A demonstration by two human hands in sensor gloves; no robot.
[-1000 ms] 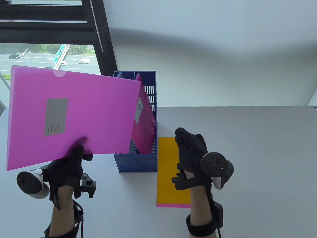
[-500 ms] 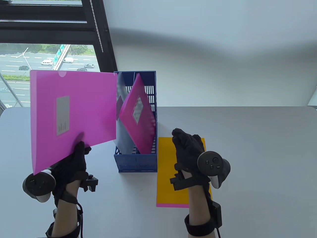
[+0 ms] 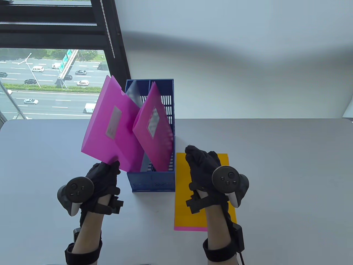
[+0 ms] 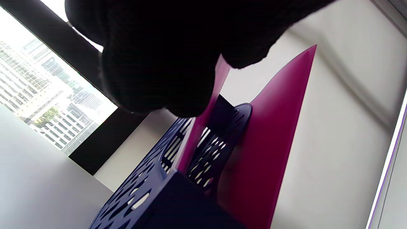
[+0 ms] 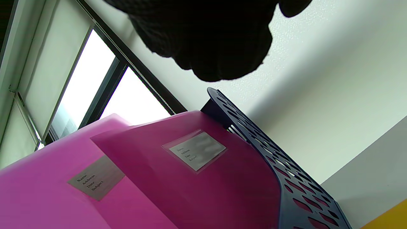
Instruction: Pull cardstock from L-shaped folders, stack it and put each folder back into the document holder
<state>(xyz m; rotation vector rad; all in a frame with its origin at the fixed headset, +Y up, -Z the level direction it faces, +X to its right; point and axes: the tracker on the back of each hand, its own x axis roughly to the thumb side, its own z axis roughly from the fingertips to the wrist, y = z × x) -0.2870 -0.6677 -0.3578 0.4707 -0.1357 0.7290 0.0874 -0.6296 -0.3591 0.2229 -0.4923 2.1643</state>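
My left hand pinches the lower edge of a pink L-shaped folder with a grey label, tilted with its lower corner inside the blue document holder. A second pink folder leans in the holder's right slot. In the left wrist view the held folder runs edge-on from under my fingers into the holder. My right hand rests flat on the yellow cardstock, which lies on a pink sheet right of the holder. Both folders show in the right wrist view.
The white table runs to a wall behind, with a window at the back left. A translucent grey sheet stands in the holder behind the held folder.
My left hand has swung the pink folder from flat on the left to nearly upright and moved it right, its lower corner now in the holder. My right hand has shifted slightly left on the cardstock.
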